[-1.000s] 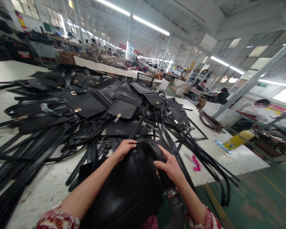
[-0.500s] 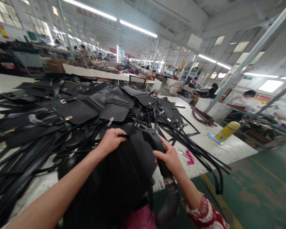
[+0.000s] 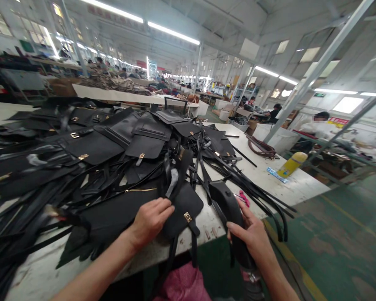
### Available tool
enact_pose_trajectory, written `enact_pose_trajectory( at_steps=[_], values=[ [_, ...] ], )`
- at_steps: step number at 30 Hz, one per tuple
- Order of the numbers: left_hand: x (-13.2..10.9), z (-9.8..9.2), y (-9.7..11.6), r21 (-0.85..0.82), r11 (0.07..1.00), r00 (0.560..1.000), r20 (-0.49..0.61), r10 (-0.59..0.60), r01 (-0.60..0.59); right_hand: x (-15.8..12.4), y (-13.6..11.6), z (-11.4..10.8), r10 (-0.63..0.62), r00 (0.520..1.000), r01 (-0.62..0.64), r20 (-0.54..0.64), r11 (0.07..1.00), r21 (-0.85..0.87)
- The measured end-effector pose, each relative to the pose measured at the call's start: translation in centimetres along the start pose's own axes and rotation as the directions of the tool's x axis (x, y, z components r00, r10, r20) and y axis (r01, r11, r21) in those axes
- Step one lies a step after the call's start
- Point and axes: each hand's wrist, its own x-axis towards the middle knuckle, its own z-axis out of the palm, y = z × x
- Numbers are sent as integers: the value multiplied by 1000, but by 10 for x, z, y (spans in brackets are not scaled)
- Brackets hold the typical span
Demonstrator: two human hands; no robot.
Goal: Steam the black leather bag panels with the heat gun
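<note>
In the head view a black leather bag (image 3: 181,209) with a gold clasp lies at the table's near edge, its straps hanging over. My left hand (image 3: 153,219) is closed on this bag at the base of an upright black strap, part of which has pale wrapping. A gold zipper (image 3: 141,190) runs along the bag just beyond that hand. My right hand (image 3: 247,234) wraps round a black vacuum hose handle (image 3: 230,205), to the right of the bag and apart from it. The hose's lower end leaves the picture at the bottom.
A heap of black bags (image 3: 97,142) with long straps covers much of the white table (image 3: 301,188). Pink-handled scissors (image 3: 242,198) lie beside the hose handle. A yellow bottle (image 3: 291,164) and coiled brown straps (image 3: 261,146) are farther right. Several people work in the background.
The bag has gone from raised and upright to lying on the table, showing its clasp and zipper. My right hand has moved the hose handle down and right, away from the bag.
</note>
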Motion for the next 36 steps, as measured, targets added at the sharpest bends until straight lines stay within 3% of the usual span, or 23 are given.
enact_pose_trajectory(
  at_steps=[2, 5, 11, 16, 20, 23, 25, 28, 31, 34, 36],
  values=[
    [-36, 29, 16, -24, 994, 994, 36, -105, 106, -6, 13, 2, 50, 998, -50, 22, 999, -6],
    [-71, 47, 34, -41, 977, 976, 66, -208, 211, -12, 27, 7, 98, 994, -96, 49, 995, -28],
    [-100, 43, 52, -56, 946, 947, 53, -316, 319, -18, 31, 18, 129, 988, -119, 91, 987, -105],
    [-122, 35, 66, -99, 903, 905, -37, -424, 419, -26, 23, 28, 34, 984, 24, 174, 947, -321],
    [-129, 37, 74, -33, 891, 892, 27, -451, 452, -28, 7, 45, 98, 912, 127, 398, 855, -503],
    [-130, 43, 78, -25, 873, 873, 47, -486, 487, -24, -7, 63, 125, 838, 276, 531, 742, -611],
    [-130, 45, 80, -83, 832, 836, 19, -549, 548, -20, -14, 75, 157, 777, 373, 609, 664, -648],
    [-128, 44, 82, -185, 727, 736, -30, -676, 661, -12, -16, 93, 212, 720, 449, 661, 583, -677],
    [-126, 41, 82, -232, 670, 681, -41, -732, 706, -1, -13, 102, 140, 775, 428, 616, 601, -675],
    [-126, 41, 82, -244, 671, 687, -27, -726, 700, 8, -13, 99, -9, 880, 362, 475, 662, -657],
    [-126, 43, 83, -250, 667, 686, -18, -728, 702, 7, -16, 89, -11, 891, 339, 455, 682, -648]
  ],
)
